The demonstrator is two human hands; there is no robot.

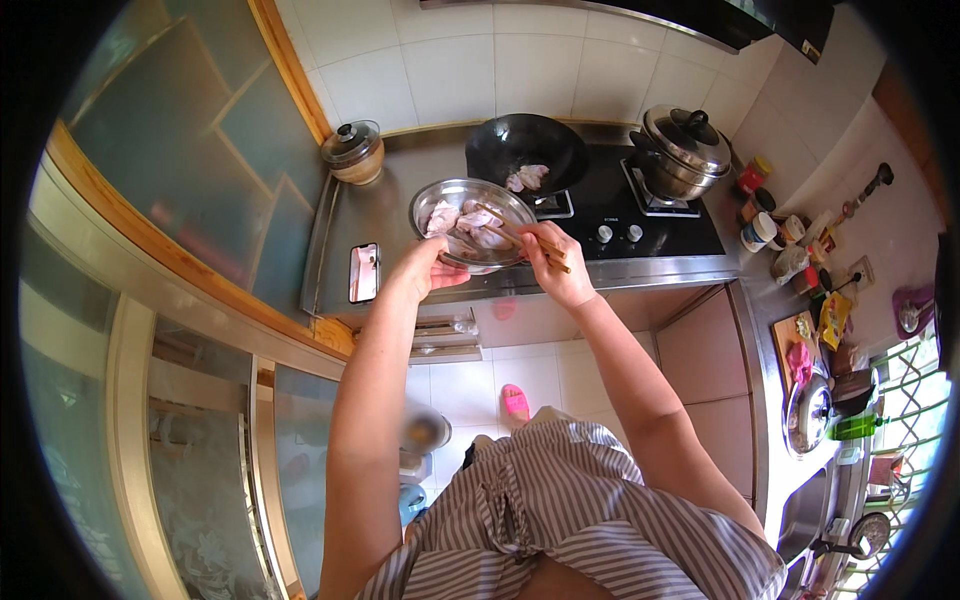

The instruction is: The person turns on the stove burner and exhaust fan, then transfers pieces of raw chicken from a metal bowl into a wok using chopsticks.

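My left hand [433, 268] grips the near-left rim of a round stainless steel bowl [425, 196]. Several pieces of raw meat [442, 217], which look like chicken, lie inside the bowl. In my right hand [559, 262] is a pair of wooden chopsticks [553, 253], their tips among the meat in the bowl. Just behind the bowl, a black wok [525, 139] sits on the left burner of the gas stove, with some pale pieces of meat [528, 177] near its front side.
A lidded steel pot [684, 154] stands on the right burner. At the counter's left are a glass-lidded pot [354, 152] and a smartphone [364, 273]. Jars [759, 231] line the right counter, beyond them a wooden cutting board [789, 345] and a sink [806, 517].
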